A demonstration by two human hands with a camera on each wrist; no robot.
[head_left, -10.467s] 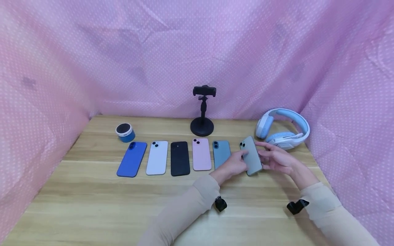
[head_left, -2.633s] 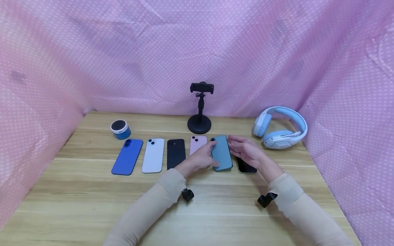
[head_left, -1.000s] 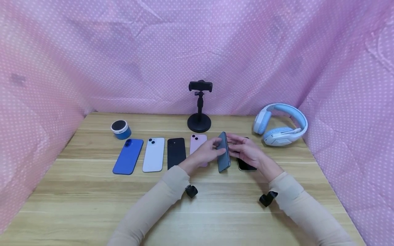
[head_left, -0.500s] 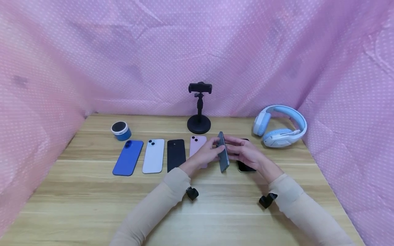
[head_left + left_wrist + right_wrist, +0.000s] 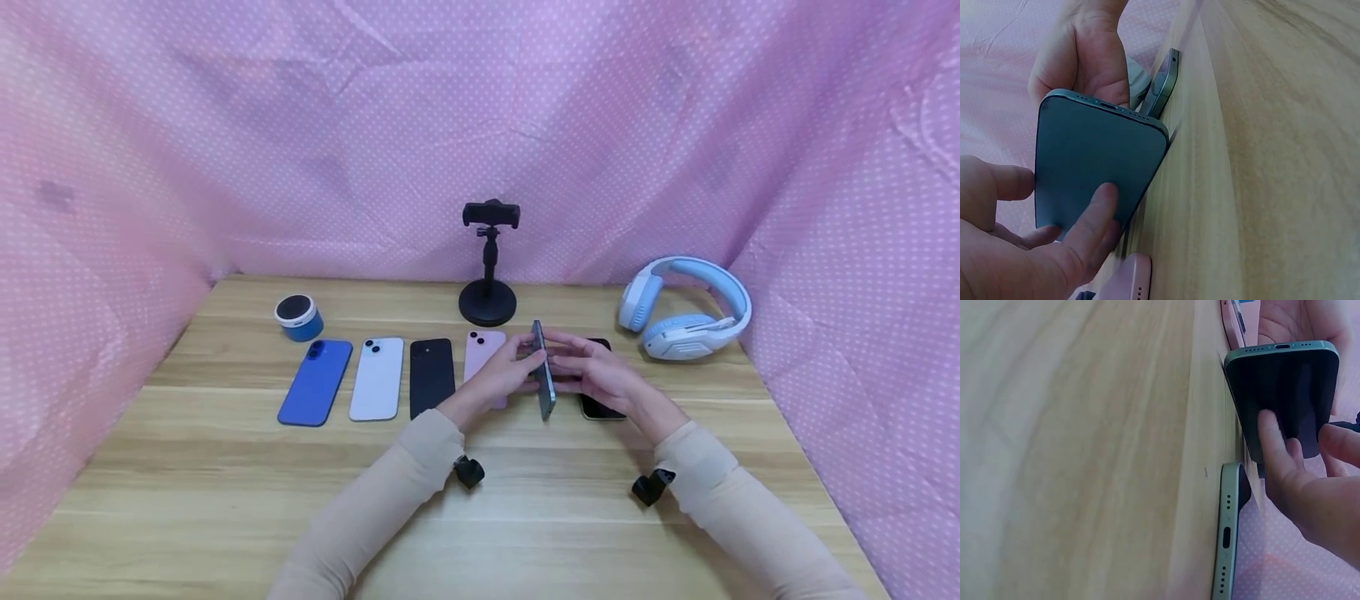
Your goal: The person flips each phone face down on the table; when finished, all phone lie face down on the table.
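A teal smartphone (image 5: 545,392) stands on its long edge on the table between both hands. My left hand (image 5: 497,372) grips it from the back side; in the left wrist view a fingertip lies on the teal back (image 5: 1085,144) and another meets the upper edge. From the other side, my right hand (image 5: 611,379) holds it, fingers against the dark screen (image 5: 1254,381) in the right wrist view. Right of it lies a pale green smartphone (image 5: 600,408), screen up, partly covered by my right hand. A pink smartphone (image 5: 483,350) lies back up beneath my left hand.
Black (image 5: 431,375), white (image 5: 377,383) and blue (image 5: 315,387) smartphones lie back up in a row to the left. Behind stand a small blue speaker (image 5: 300,321), a black phone stand (image 5: 488,304) and white-and-blue headphones (image 5: 686,333). Pink dotted cloth (image 5: 360,150) surrounds the table.
Earlier the pale green phone was in both hands; now it lies screen up. The teal phone was then tilted up from its place and has turned further, now nearly edge-on to the head view.
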